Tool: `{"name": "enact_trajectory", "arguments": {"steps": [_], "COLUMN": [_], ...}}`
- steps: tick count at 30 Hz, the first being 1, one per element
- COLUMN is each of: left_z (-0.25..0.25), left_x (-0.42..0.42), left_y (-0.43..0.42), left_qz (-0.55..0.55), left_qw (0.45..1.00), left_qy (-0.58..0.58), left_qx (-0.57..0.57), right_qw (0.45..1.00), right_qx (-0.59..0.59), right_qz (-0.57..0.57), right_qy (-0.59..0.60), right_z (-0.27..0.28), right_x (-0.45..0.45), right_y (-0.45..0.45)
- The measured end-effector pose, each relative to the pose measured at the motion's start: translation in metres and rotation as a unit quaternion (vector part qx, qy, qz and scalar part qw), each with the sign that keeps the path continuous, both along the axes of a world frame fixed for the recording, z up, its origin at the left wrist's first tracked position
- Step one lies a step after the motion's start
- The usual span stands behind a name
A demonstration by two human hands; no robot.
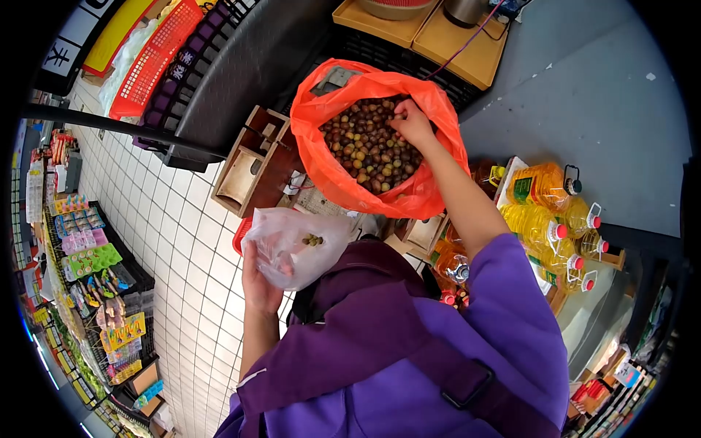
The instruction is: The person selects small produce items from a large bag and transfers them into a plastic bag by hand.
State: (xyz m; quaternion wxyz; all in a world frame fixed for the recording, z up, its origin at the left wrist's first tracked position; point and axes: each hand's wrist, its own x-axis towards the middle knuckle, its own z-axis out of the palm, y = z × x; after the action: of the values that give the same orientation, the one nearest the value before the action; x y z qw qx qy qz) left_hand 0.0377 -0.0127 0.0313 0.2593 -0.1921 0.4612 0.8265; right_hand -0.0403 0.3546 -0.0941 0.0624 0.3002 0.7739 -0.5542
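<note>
A large orange-red plastic bag (445,139) stands with its mouth wide, full of small round brown and green fruits (369,146). My right hand (414,125) reaches in at the upper right of the heap, fingers curled down onto the fruits; what is between the fingertips is hidden. Lower left, my left hand (261,285) grips a thin, clear plastic bag (292,237) by its side. Several greenish fruits (312,239) show in that bag, which hangs apart from the orange-red one.
Wooden drawer box (252,164) left of the large bag. Oil bottles (544,226) stand close to my right arm. Cardboard trays (467,44) sit behind. A red basket (157,62) is at upper left, a packed goods shelf (102,270) at far left. White floor tiles (197,255).
</note>
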Motion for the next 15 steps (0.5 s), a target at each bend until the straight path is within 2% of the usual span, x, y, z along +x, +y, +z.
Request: {"name": "enact_trajectory", "arguments": {"steps": [2, 3, 4, 5, 6, 8, 10, 12, 13, 14, 15], "left_z": [-0.006, -0.005, -0.004, -0.003, -0.001, 0.002, -0.002, -0.005, -0.006, -0.007, -0.009], "left_x": [-0.005, -0.007, -0.007, -0.007, -0.007, -0.006, -0.004, -0.003, -0.003, -0.003, -0.004], "left_y": [0.001, 0.003, 0.004, 0.005, 0.007, 0.013, 0.01, 0.008, 0.007, 0.006, 0.004], "left_qz": [-0.014, -0.015, -0.026, -0.036, -0.037, -0.019, -0.021, -0.021, -0.02, -0.021, -0.022], "left_qw": [1.0, 1.0, 0.999, 0.998, 0.999, 0.999, 1.0, 1.0, 1.0, 1.0, 1.0], "left_qy": [0.006, 0.008, 0.014, 0.018, 0.018, 0.015, 0.009, 0.004, 0.006, 0.007, 0.007], "left_qx": [0.022, 0.021, 0.03, 0.038, 0.035, 0.036, 0.021, 0.008, 0.012, 0.015, 0.016], "right_qw": [0.998, 0.978, 0.931, 0.915, 0.916, 0.863, 0.873, 0.941, 0.949, 0.949, 0.981], "right_qx": [0.027, 0.168, 0.303, 0.36, 0.357, 0.448, 0.435, 0.305, 0.29, 0.291, 0.159], "right_qz": [0.019, 0.089, 0.156, 0.164, 0.163, 0.228, 0.215, 0.139, 0.09, 0.091, 0.095], "right_qy": [0.044, 0.09, 0.133, 0.083, 0.083, 0.054, 0.046, 0.046, 0.078, 0.077, 0.055], "right_z": [-0.017, -0.025, -0.024, -0.022, -0.027, -0.04, -0.027, -0.013, -0.022, -0.022, -0.004], "right_x": [-0.007, -0.014, -0.019, -0.022, -0.026, -0.034, -0.033, -0.024, -0.023, -0.02, -0.014], "right_y": [-0.001, -0.006, -0.015, -0.026, -0.031, -0.033, -0.03, -0.019, -0.016, -0.012, -0.012]}}
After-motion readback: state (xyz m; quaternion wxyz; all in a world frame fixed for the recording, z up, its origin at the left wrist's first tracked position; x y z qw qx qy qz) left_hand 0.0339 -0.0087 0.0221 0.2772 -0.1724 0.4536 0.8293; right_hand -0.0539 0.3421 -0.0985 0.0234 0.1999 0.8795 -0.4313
